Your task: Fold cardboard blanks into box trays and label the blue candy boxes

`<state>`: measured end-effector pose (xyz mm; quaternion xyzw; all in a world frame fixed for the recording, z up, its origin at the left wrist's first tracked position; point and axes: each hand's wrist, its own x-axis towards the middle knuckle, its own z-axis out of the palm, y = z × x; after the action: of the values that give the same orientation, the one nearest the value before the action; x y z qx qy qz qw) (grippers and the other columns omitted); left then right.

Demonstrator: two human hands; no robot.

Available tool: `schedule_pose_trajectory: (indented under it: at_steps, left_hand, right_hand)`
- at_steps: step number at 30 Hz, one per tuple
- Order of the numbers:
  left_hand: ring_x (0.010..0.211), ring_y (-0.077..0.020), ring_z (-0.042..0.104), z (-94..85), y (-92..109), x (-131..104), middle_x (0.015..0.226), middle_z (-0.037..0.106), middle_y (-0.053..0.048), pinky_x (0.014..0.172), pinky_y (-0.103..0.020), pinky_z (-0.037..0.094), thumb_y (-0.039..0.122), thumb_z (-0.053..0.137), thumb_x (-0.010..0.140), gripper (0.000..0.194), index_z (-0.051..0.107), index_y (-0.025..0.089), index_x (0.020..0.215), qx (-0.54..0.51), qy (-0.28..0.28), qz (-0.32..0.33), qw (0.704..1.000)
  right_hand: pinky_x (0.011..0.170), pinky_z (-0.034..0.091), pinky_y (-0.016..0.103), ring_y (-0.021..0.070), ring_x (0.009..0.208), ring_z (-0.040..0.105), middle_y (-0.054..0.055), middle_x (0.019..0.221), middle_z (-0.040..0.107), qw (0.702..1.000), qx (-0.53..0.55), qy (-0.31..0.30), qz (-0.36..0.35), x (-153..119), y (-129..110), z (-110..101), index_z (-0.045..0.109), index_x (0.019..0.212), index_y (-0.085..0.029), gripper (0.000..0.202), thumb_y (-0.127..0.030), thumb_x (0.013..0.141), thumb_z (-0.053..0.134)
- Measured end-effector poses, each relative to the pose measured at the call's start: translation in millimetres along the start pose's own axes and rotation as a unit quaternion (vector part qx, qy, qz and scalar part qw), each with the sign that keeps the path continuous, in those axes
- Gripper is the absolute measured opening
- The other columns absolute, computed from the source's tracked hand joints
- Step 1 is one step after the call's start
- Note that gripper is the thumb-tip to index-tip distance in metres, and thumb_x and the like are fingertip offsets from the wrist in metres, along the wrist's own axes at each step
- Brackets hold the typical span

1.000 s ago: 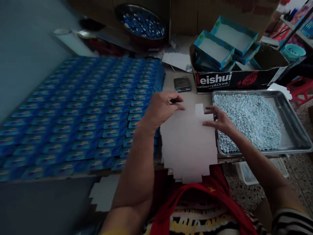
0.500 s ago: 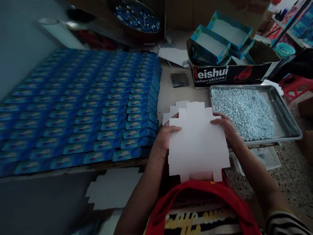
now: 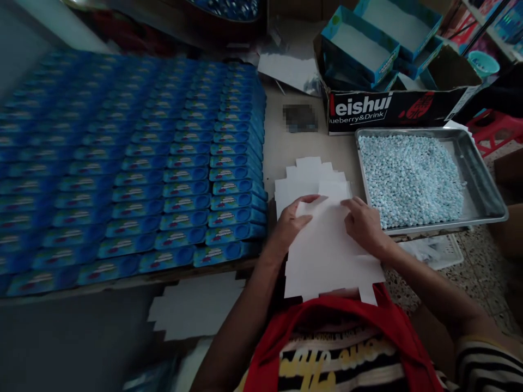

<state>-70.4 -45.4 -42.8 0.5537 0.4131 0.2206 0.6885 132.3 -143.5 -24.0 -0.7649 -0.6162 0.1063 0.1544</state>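
A flat white cardboard box blank (image 3: 327, 258) with notched edges lies against my front, just over the table edge. My left hand (image 3: 295, 223) is closed on its far left edge, thumb on the near side and fingers behind a raised flap. On the far right side my right hand (image 3: 365, 224) grips the same blank with curled fingers, and the edge there looks bent upward. Under and beyond it, another white blank (image 3: 302, 177) rests on the table. To the left stand rows of blue printed boxes (image 3: 229, 201), closely packed.
A metal tray (image 3: 484, 201) of pale blue and white pellets sits at the right. Behind it a black carton (image 3: 400, 111) holds open blue boxes (image 3: 362, 46). More white blanks (image 3: 196, 305) lie below the table at left. A red stool (image 3: 496, 130) stands far right.
The blank's far edge and side flaps have been bent up, and my hands have moved closer together over it. My right fingers are now curled. The view has shifted downward.
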Motion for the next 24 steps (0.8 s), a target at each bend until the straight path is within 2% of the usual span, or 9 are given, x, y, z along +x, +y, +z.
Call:
schedule_pose_trajectory:
  at_steps: [3, 6, 9, 11, 14, 17, 20, 22, 24]
  left_hand:
    - [0.087, -0.0243, 0.073, 4.2, 5, -6, 0.113, 0.078, -0.007, 0.076, -0.034, 0.057, 0.035, 0.077, 0.07, 0.067, 0.064, 0.02, 0.134, -0.163, 0.01, -0.057, 0.985]
    - [0.086, -0.0236, 0.072, 6.4, 14, -6, 0.111, 0.079, -0.006, 0.074, -0.032, 0.054, 0.032, 0.081, 0.065, 0.063, 0.069, 0.021, 0.125, -0.191, 0.007, -0.056, 0.98]
    - [0.082, -0.0235, 0.071, 8.4, 23, 2, 0.105, 0.079, -0.006, 0.076, -0.035, 0.053, 0.032, 0.081, 0.063, 0.055, 0.073, 0.02, 0.116, -0.197, 0.004, -0.069, 0.978]
    - [0.082, -0.0237, 0.07, 11.6, 29, 12, 0.097, 0.078, -0.005, 0.079, -0.036, 0.053, 0.039, 0.082, 0.065, 0.048, 0.075, 0.019, 0.108, -0.219, 0.032, -0.071, 0.973]
    - [0.09, -0.0249, 0.071, 21.0, 32, 31, 0.095, 0.076, -0.005, 0.084, -0.037, 0.055, 0.049, 0.079, 0.074, 0.039, 0.074, 0.019, 0.099, -0.247, 0.102, -0.034, 0.963]
    - [0.098, -0.0247, 0.07, 33.0, 26, 54, 0.093, 0.074, -0.005, 0.087, -0.036, 0.055, 0.046, 0.073, 0.084, 0.027, 0.069, 0.02, 0.089, -0.187, 0.19, -0.008, 0.964]
    - [0.107, -0.0236, 0.066, 37.8, 15, 70, 0.096, 0.07, -0.006, 0.096, -0.035, 0.052, 0.048, 0.067, 0.095, 0.029, 0.065, 0.021, 0.083, -0.051, 0.274, 0.003, 0.96]
    - [0.115, -0.0233, 0.063, 33.7, 9, 75, 0.1, 0.067, -0.007, 0.105, -0.035, 0.048, 0.052, 0.061, 0.1, 0.037, 0.065, 0.022, 0.08, 0.032, 0.284, 0.03, 0.958]
    - [0.118, -0.0229, 0.061, 25.0, 4, 75, 0.101, 0.065, -0.008, 0.113, -0.035, 0.043, 0.052, 0.057, 0.102, 0.041, 0.064, 0.022, 0.076, 0.089, 0.262, 0.066, 0.959]
  right_hand:
    - [0.078, 0.051, 0.031, 0.0236, 0.098, 0.074, 0.011, 0.115, 0.077, 0.999, -0.002, -0.021, -0.025, -8, -4, -16, 0.074, 0.124, -0.019, 0.042, -0.012, 0.092, 0.048]
    - [0.09, 0.052, 0.032, 0.0239, 0.105, 0.074, 0.01, 0.115, 0.079, 0.998, 0.054, -0.025, 0.0, 8, 5, -27, 0.074, 0.121, -0.018, 0.033, -0.018, 0.101, 0.049]
    - [0.093, 0.05, 0.033, 0.0256, 0.109, 0.074, 0.01, 0.115, 0.08, 0.996, 0.036, -0.084, 0.015, 35, 10, -28, 0.075, 0.115, -0.017, 0.028, -0.018, 0.102, 0.051]
    - [0.093, 0.05, 0.034, 0.0265, 0.11, 0.073, 0.012, 0.118, 0.079, 0.993, -0.006, -0.119, 0.003, 51, 3, -24, 0.074, 0.116, -0.016, 0.029, -0.015, 0.102, 0.048]
    - [0.092, 0.049, 0.035, 0.0277, 0.111, 0.072, 0.016, 0.124, 0.076, 0.99, -0.053, -0.127, -0.003, 66, -18, -18, 0.07, 0.123, -0.012, 0.034, -0.013, 0.102, 0.043]
    - [0.092, 0.05, 0.037, 0.0291, 0.113, 0.069, 0.02, 0.133, 0.071, 0.987, -0.071, -0.14, -0.021, 77, -33, -15, 0.063, 0.129, -0.009, 0.036, -0.012, 0.1, 0.042]
    - [0.096, 0.05, 0.037, 0.0281, 0.117, 0.067, 0.02, 0.136, 0.069, 0.981, -0.06, -0.181, -0.043, 90, -31, -15, 0.06, 0.131, -0.008, 0.039, -0.009, 0.097, 0.042]
    - [0.097, 0.049, 0.035, 0.0264, 0.119, 0.067, 0.019, 0.137, 0.069, 0.975, -0.055, -0.21, -0.053, 97, -25, -16, 0.058, 0.134, -0.009, 0.043, -0.005, 0.094, 0.041]
    - [0.094, 0.049, 0.035, 0.026, 0.117, 0.068, 0.018, 0.138, 0.069, 0.971, -0.06, -0.222, -0.059, 101, -21, -17, 0.058, 0.134, -0.01, 0.044, -0.004, 0.094, 0.041]
